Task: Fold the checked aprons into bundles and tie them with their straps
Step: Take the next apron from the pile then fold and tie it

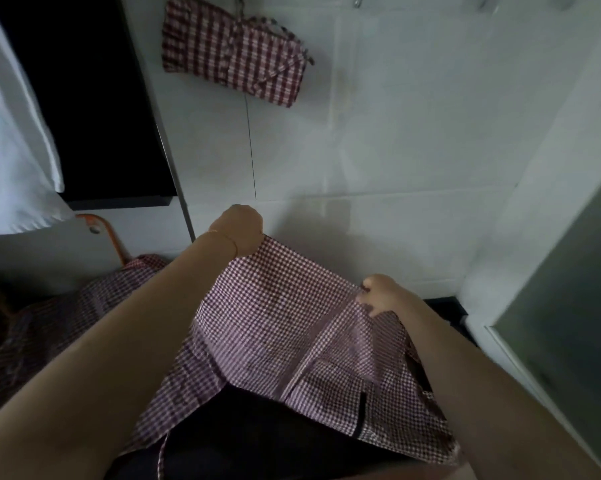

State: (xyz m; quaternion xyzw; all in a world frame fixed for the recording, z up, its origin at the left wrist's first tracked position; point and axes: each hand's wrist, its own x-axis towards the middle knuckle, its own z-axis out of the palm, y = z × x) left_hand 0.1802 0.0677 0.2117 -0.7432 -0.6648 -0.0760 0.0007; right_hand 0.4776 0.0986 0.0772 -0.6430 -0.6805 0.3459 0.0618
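Note:
A small-checked maroon and white apron [278,334] hangs spread in the air in front of me, above a dark surface. My left hand [240,230] grips its upper left corner, fingers curled round the cloth. My right hand [378,294] pinches the upper right edge beside a folded seam. A thin strap [162,455] dangles from the lower left edge. A second, larger-checked apron [233,50] hangs on the white tiled wall, folded and tied with its strap. More checked cloth [67,317] lies heaped at the left.
White tiled wall [396,133] straight ahead. A dark opening [84,98] with white cloth [11,150] hanging at upper left. An orange curved handle [108,233] leans by the wall. A grey panel [569,306] stands close on the right.

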